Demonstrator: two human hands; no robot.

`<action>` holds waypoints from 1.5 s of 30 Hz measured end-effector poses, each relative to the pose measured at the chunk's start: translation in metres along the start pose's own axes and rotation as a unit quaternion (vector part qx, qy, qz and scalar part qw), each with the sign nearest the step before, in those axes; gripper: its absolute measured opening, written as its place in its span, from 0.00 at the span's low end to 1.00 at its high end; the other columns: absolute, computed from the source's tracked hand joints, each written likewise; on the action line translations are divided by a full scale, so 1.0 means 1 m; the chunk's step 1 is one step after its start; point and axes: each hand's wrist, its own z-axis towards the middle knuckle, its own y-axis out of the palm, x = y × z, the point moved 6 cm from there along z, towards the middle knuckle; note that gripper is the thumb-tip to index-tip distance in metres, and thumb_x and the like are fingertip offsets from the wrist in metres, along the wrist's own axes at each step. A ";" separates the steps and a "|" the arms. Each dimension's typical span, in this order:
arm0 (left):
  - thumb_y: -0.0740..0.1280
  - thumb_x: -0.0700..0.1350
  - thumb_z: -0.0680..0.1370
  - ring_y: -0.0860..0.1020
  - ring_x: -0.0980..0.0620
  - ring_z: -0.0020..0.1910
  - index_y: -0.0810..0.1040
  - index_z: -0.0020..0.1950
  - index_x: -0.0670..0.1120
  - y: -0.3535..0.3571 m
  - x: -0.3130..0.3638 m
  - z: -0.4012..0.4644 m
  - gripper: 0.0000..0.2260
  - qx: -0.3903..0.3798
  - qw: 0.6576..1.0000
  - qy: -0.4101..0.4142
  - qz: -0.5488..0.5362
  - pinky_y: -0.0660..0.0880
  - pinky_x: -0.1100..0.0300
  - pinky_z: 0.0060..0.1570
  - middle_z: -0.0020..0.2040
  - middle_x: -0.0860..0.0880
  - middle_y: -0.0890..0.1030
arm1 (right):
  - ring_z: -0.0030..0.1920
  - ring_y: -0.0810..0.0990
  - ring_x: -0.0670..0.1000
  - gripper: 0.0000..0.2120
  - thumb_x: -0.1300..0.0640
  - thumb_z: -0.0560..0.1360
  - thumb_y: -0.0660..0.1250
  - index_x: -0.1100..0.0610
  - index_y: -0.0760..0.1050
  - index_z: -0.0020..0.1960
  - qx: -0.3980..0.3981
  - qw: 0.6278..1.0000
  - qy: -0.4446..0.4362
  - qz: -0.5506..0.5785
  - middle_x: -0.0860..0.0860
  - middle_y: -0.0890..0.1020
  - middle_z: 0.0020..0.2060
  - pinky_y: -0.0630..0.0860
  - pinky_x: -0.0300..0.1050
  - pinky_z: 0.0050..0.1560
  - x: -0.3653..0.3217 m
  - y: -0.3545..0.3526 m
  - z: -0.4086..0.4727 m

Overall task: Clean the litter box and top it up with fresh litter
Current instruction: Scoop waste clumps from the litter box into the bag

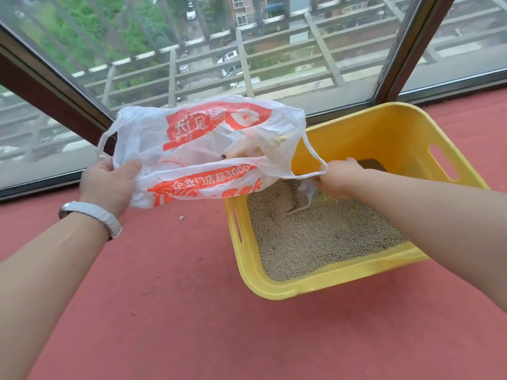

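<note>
The step in hand looked like readying a waste bag: the person held a white plastic bag [208, 152] with orange print stretched open between both hands, above the left rim of the yellow litter box [397, 133]. The left hand [108, 185] was closed on the bag's left edge, thumb on top; the right hand [338, 176] pinched the bag's right edge with one handle loop hanging from it, over the box's interior. Some pale clumps already lay inside the bag, though through the plastic it was hard to tell what they were.

The box sat on the red floor [178, 297] by the window [247, 50], just right of centre, its bottom covered with grey-tan litter [315, 237]. A dark patch showed at the far side behind the right hand. No scoop was in view.

The next move probably called for keeping the bag mouth wide and low over the box, so that clumps could be dropped in without spilling on the floor, where a few stray bits lay.
</note>
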 end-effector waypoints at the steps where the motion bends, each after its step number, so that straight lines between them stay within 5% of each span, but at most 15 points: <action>1: 0.70 0.46 0.69 0.82 0.42 0.46 0.83 0.41 0.48 -0.001 -0.001 0.000 0.04 0.001 1.000 -0.003 -0.002 0.78 0.43 0.50 0.44 0.46 0.83 | 0.52 0.75 0.55 0.12 0.65 0.75 0.56 0.53 0.72 0.53 -0.001 1.000 -0.006 -0.006 0.50 0.76 0.45 0.65 0.58 0.64 -0.004 0.000 0.002; 7: 0.73 0.46 0.68 0.83 0.39 0.48 0.82 0.46 0.46 -0.013 -0.009 0.004 0.09 -0.002 1.000 -0.017 -0.008 0.79 0.37 0.52 0.48 0.41 0.84 | 0.59 0.73 0.53 0.15 0.61 0.78 0.56 0.48 0.74 0.59 0.008 0.998 -0.054 0.014 0.47 0.73 0.49 0.64 0.55 0.63 -0.030 0.004 0.009; 11: 0.72 0.43 0.71 0.82 0.42 0.46 0.81 0.48 0.45 -0.013 -0.008 0.002 0.07 -0.005 1.000 -0.018 -0.018 0.79 0.40 0.52 0.46 0.44 0.83 | 0.49 0.73 0.52 0.12 0.57 0.81 0.53 0.45 0.74 0.49 -0.004 0.996 -0.075 0.056 0.45 0.75 0.42 0.63 0.48 0.49 -0.040 0.009 0.003; 15: 0.71 0.46 0.67 0.83 0.40 0.50 0.81 0.43 0.48 -0.012 -0.005 0.000 0.07 -0.007 1.000 -0.022 -0.019 0.79 0.42 0.53 0.48 0.43 0.84 | 0.44 0.75 0.51 0.15 0.53 0.81 0.55 0.42 0.69 0.38 0.000 0.990 -0.095 0.107 0.43 0.75 0.36 0.63 0.46 0.45 -0.039 0.010 -0.012; 18: 0.72 0.48 0.66 0.82 0.40 0.50 0.82 0.42 0.49 -0.011 -0.005 -0.001 0.07 -0.010 1.000 -0.028 -0.010 0.79 0.41 0.53 0.48 0.43 0.84 | 0.44 0.79 0.53 0.12 0.52 0.81 0.56 0.43 0.76 0.45 -0.016 0.986 -0.101 0.131 0.47 0.81 0.41 0.70 0.47 0.41 -0.034 0.014 -0.026; 23: 0.72 0.49 0.65 0.83 0.39 0.51 0.81 0.43 0.49 -0.008 -0.004 -0.003 0.08 -0.016 0.999 -0.031 -0.009 0.79 0.39 0.53 0.51 0.43 0.84 | 0.49 0.80 0.52 0.13 0.52 0.81 0.59 0.49 0.79 0.59 -0.023 0.975 -0.090 0.201 0.47 0.83 0.50 0.77 0.49 0.52 -0.018 0.007 -0.058; 27: 0.72 0.50 0.65 0.83 0.41 0.48 0.80 0.44 0.50 -0.004 0.001 -0.005 0.10 -0.017 0.999 -0.027 -0.002 0.80 0.43 0.51 0.52 0.41 0.84 | 0.46 0.78 0.48 0.13 0.51 0.80 0.61 0.50 0.80 0.60 -0.005 0.968 -0.071 0.239 0.43 0.81 0.45 0.74 0.45 0.47 0.005 -0.005 -0.088; 31: 0.73 0.49 0.69 0.82 0.42 0.48 0.79 0.40 0.51 0.000 0.008 -0.004 0.05 -0.010 1.000 -0.010 0.010 0.79 0.41 0.54 0.44 0.47 0.82 | 0.37 0.75 0.43 0.10 0.51 0.79 0.62 0.49 0.81 0.55 0.029 0.963 -0.049 0.264 0.41 0.78 0.37 0.69 0.39 0.37 0.037 -0.021 -0.121; 35: 0.71 0.57 0.59 0.83 0.40 0.47 0.82 0.35 0.60 0.001 0.003 0.006 0.07 -0.030 0.999 0.000 0.035 0.78 0.35 0.54 0.42 0.46 0.82 | 0.38 0.76 0.46 0.09 0.52 0.79 0.62 0.46 0.80 0.53 0.037 0.958 -0.009 0.283 0.42 0.76 0.35 0.71 0.44 0.41 0.065 -0.020 -0.146; 41: 0.72 0.53 0.62 0.83 0.42 0.46 0.80 0.38 0.51 0.002 0.011 -0.003 0.09 -0.037 0.999 -0.002 0.029 0.79 0.37 0.53 0.41 0.49 0.82 | 0.35 0.72 0.45 0.07 0.54 0.79 0.63 0.47 0.79 0.51 0.040 0.959 0.015 0.280 0.43 0.73 0.32 0.70 0.41 0.39 0.071 -0.015 -0.163; 45: 0.70 0.50 0.65 0.81 0.45 0.44 0.78 0.39 0.49 0.000 0.020 -0.015 0.07 -0.036 0.999 0.010 0.034 0.79 0.40 0.54 0.39 0.51 0.81 | 0.40 0.78 0.50 0.10 0.53 0.80 0.62 0.49 0.82 0.55 0.043 0.960 0.028 0.275 0.43 0.76 0.32 0.71 0.56 0.61 0.064 -0.025 -0.164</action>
